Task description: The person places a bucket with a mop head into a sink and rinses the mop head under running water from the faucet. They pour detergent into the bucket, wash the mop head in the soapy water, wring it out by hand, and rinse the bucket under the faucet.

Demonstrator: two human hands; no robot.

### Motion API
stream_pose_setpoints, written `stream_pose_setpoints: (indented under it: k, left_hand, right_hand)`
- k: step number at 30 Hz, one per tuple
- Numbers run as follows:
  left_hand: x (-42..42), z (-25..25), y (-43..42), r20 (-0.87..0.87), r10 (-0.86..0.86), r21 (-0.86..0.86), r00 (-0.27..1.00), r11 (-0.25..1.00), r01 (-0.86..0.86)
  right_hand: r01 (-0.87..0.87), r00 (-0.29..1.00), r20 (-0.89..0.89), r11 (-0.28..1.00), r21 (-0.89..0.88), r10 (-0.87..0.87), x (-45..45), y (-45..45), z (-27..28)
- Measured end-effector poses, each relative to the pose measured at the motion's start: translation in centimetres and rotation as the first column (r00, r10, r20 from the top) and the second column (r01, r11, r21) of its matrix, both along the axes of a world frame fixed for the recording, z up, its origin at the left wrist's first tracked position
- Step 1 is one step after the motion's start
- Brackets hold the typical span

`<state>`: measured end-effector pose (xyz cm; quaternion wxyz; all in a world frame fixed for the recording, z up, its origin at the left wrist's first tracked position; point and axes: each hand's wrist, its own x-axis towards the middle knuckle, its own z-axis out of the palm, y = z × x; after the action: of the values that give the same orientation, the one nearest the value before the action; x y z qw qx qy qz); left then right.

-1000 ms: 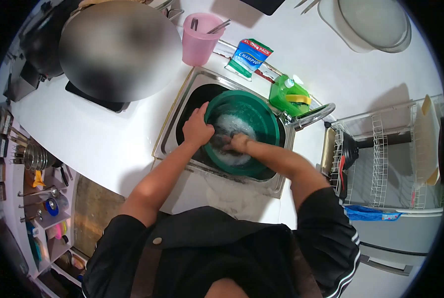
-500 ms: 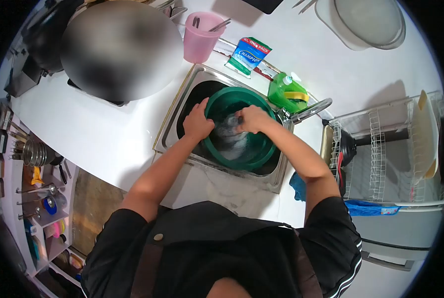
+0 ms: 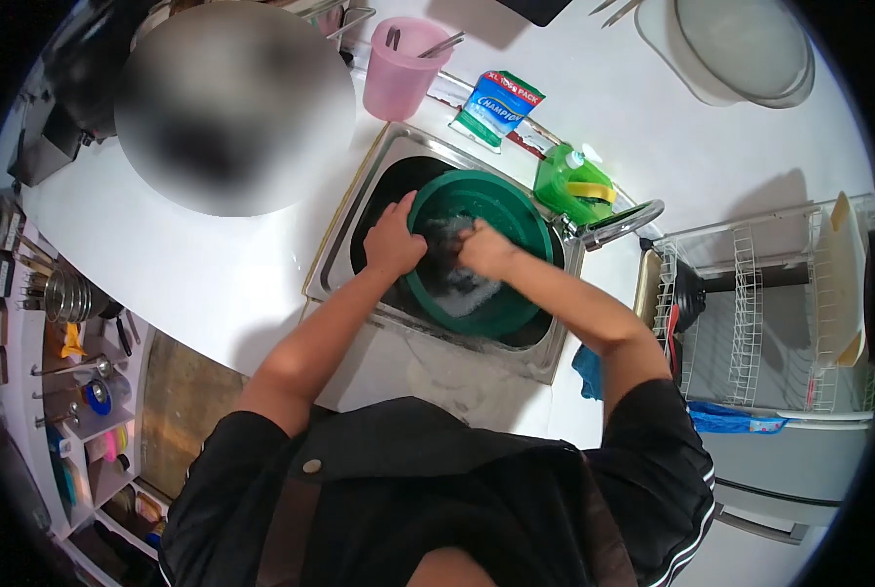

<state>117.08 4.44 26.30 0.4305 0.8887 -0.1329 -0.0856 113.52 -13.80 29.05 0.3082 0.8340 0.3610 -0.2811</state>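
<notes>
A round green basin (image 3: 516,210) sits in the metal sink (image 3: 332,256), with water and white suds (image 3: 471,295) in it. On the basin's left rim my left hand (image 3: 394,241) is closed, thumb on the inner side and fingers along the outside. My right hand (image 3: 487,252) is inside the basin over the sudsy water, its fingers curled downward and pressed together. Something dark shows by those fingertips, but foam and the hand hide what it is.
Behind the sink stand a pink cup (image 3: 398,83) with utensils, a blue-green Champion packet (image 3: 498,110) and a green bottle (image 3: 567,186) with a yellow sponge (image 3: 591,191). The faucet (image 3: 619,225) is at the sink's right, near a white wire dish rack (image 3: 744,313).
My right hand has shifted slightly left within the basin, and the foam has moved around it. My left hand keeps its hold on the rim.
</notes>
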Motion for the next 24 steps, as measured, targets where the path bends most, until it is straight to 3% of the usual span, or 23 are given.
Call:
stream_pose_setpoints:
  k: [1,4,5,6,7,8,9,10,11,12,13,14,15,16,17,18,19,20,22,23,24]
  left_hand:
    - [0.0,-0.2,-0.1,0.016,-0.001,-0.019,1.0,1.0,0.001]
    - [-0.1,0.2,-0.1,0.017,0.011,-0.009,1.0,1.0,-0.011]
    - [0.2,0.7,-0.1,0.023,0.013,-0.01,1.0,1.0,-0.013]
    - [0.2,1.1,-0.1,-0.001,-0.003,0.02,1.0,1.0,0.003]
    - [-0.2,1.2,-0.1,-0.03,-0.021,0.05,0.999,0.998,0.023]
    - [-0.7,1.0,-0.3,-0.032,-0.027,0.051,0.999,0.998,0.028]
    - [-0.9,0.8,-0.7,0.212,-0.04,0.183,0.977,0.983,0.001]
    - [-0.7,1.1,-1.1,0.448,-0.08,0.298,0.89,0.952,-0.065]
    - [-0.8,2.2,-1.1,0.635,-0.199,0.372,0.747,0.926,-0.069]
    - [-0.9,2.3,-1.1,0.644,-0.207,0.375,0.737,0.925,-0.068]
    - [-0.9,2.1,-1.5,0.504,-0.3,0.157,0.81,0.954,0.256]
    - [-1.0,2.2,-2.0,0.372,-0.437,-0.126,0.819,0.85,0.511]
    - [-0.9,3.5,-2.4,0.157,-0.535,-0.215,0.83,0.802,0.557]
    - [-0.1,2.5,-3.5,0.156,-0.545,-0.219,0.824,0.794,0.567]
    - [1.0,0.4,-5.0,-0.136,-0.447,-0.513,0.884,0.795,0.323]
    - [1.5,-0.6,-6.1,-0.436,-0.39,-0.678,0.811,0.735,-0.01]
    - [0.6,1.8,-6.3,-0.732,-0.23,-0.511,0.641,0.808,-0.293]
    - [0.1,3.4,-6.2,-0.729,-0.242,-0.515,0.641,0.81,-0.281]
    - [-0.8,5.4,-6.4,-0.921,-0.37,-0.376,0.123,0.76,-0.53]
    - [-0.9,3.3,-7.1,-0.773,-0.624,-0.547,0.114,0.565,-0.618]
    - [-0.5,1.4,-8.1,-0.768,-0.629,-0.553,0.118,0.56,-0.617]
  right_hand:
    - [0.073,0.987,0.128,0.975,0.209,-0.101,-1.6,-0.7,-3.8]
    - [0.082,0.994,0.055,0.987,0.136,-0.09,-1.1,-0.9,-9.4]
    - [0.433,0.895,0.014,0.875,0.219,-0.446,-0.4,-0.2,-10.1]
    - [0.723,0.671,-0.063,0.633,0.278,-0.739,-0.3,0.6,-11.0]
    - [0.463,0.885,-0.006,0.881,0.101,-0.465,0.4,0.5,-12.8]
    - [0.468,0.883,-0.008,0.878,0.1,-0.469,1.1,0.6,-13.8]
    - [0.587,0.809,-0.045,0.799,0.132,-0.586,2.1,0.5,-14.5]
    - [0.69,0.722,-0.077,0.705,0.165,-0.688,3.1,0.4,-14.3]
    - [0.689,0.721,-0.067,0.703,0.176,-0.69,3.2,0.5,-12.6]
    - [0.703,0.679,-0.03,0.637,0.317,-0.734,3.0,0.2,-10.6]
    - [0.693,0.629,0.002,0.562,0.451,-0.777,2.9,-0.2,-7.9]
    - [0.694,0.622,0.01,0.558,0.455,-0.783,2.6,-0.4,-4.3]
    - [0.689,0.618,0.005,0.546,0.477,-0.786,1.8,-0.5,-0.3]
    - [0.684,0.615,0.001,0.534,0.497,-0.789,1.0,-0.3,3.0]
    - [0.689,0.606,0.005,0.528,0.497,-0.795,0.1,0.0,5.6]
    - [0.617,0.626,0.091,0.564,0.548,-0.774,-0.8,0.3,7.8]
    - [0.541,0.635,0.179,0.599,0.59,-0.751,-1.5,0.5,9.5]
    - [0.547,0.625,0.185,0.595,0.59,-0.758,-2.0,0.7,10.7]
    - [0.421,0.501,0.279,0.512,0.749,-0.819,-2.7,1.0,12.8]
    - [0.392,0.491,0.19,0.41,0.823,-0.85,-3.1,1.1,14.0]
    - [0.388,0.491,0.198,0.417,0.822,-0.848,-3.2,0.9,14.0]
